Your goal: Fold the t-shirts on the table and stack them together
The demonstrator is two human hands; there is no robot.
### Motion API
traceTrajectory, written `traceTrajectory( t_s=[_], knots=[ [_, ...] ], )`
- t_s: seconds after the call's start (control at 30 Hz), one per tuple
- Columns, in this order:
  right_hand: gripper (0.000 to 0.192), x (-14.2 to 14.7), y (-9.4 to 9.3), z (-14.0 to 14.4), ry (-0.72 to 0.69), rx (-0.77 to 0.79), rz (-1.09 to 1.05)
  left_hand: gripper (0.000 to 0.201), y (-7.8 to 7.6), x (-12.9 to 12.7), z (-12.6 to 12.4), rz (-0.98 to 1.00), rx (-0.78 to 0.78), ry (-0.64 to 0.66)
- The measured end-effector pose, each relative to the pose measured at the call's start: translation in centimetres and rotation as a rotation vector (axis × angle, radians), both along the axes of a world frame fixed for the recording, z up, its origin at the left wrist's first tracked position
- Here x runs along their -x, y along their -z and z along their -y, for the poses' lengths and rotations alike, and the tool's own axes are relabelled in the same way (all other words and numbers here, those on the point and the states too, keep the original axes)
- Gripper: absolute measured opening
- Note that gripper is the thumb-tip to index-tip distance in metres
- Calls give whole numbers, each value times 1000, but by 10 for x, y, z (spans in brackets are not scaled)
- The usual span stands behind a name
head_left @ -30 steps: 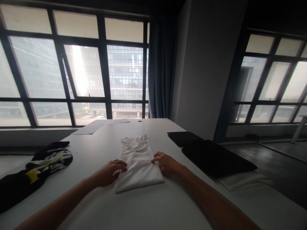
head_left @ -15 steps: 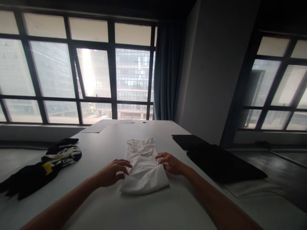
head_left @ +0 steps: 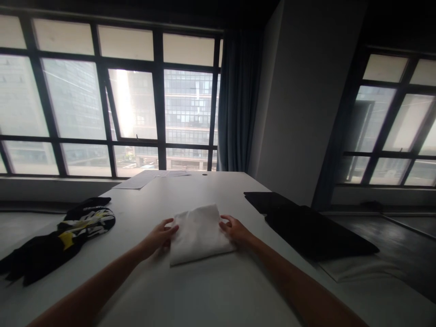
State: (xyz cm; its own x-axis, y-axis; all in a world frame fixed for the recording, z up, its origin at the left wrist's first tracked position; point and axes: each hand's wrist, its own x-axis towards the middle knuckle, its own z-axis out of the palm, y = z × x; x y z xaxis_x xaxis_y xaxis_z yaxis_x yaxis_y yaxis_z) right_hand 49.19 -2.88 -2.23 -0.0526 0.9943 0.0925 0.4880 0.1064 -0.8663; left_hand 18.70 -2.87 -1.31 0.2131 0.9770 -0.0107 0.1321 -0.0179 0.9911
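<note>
In the middle of the white table, close in front of me, a white T-shirt (head_left: 199, 234) is folded into a compact bundle with a smooth face upward. My left hand (head_left: 162, 236) has its fingers curled at the left edge of the cloth, thumb on top. At the right edge, my right hand (head_left: 235, 228) pinches the fabric between thumb and fingers. The bundle sits slightly askew, its near edge slanting up to the right. Its neckline and inner folds are hidden beneath. Some fingertips are covered by the cloth.
On the left lies a heap of black clothing (head_left: 44, 254) with yellow and white print. Folded black cloth (head_left: 316, 231) lies along the right edge, with pale cloth (head_left: 357, 268) by it. Paper sheets (head_left: 136, 181) rest at the far left of the table (head_left: 204, 299).
The upper part of the T-shirt with the neckline has gone from sight as the cloth became a shorter bundle. Both hands moved to its side edges and closed on them.
</note>
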Motion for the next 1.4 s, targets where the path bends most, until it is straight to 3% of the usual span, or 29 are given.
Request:
traceTrajectory(
  t_s=[0.07, 0.2, 0.33, 0.53, 0.63, 0.7, 0.8, 0.93, 1.07, 1.23, 1.4],
  knots=[
    [58, 3, 3, 1, 20, -33, 122, 87, 9, 2, -5, -98, -21, -37],
    [33, 7, -9, 14, -12, -194, 240, 67, 11, 3, -7, -295, -260, -23],
    [35, 12, -16, 20, -31, -419, 312, 64, 9, 0, -6, -419, -498, 4],
    [41, 12, -6, 22, -64, -240, 611, 60, 18, 5, -8, -743, -444, 20],
    [42, 15, -12, 25, 24, -244, 719, 52, 10, 1, -3, -899, -558, -26],
    [46, 24, -18, 25, 46, -293, 769, 53, 1, -10, -1, -937, -659, 21],
    [57, 45, -22, 16, -97, -316, 778, 55, -5, -36, -4, -970, -742, 176],
    [65, 67, -10, -2, -232, -190, 779, 62, 15, -59, -18, -1052, -675, 223],
    [71, 67, 4, -11, -263, -64, 762, 77, 38, -53, -25, -1069, -596, 157],
    [83, 64, -1, -23, -223, 0, 831, 90, 33, -44, -36, -1140, -472, 84],
    [87, 67, 3, -40, -127, 25, 823, 89, 28, -45, -54, -1132, -444, 92]
  ],
)
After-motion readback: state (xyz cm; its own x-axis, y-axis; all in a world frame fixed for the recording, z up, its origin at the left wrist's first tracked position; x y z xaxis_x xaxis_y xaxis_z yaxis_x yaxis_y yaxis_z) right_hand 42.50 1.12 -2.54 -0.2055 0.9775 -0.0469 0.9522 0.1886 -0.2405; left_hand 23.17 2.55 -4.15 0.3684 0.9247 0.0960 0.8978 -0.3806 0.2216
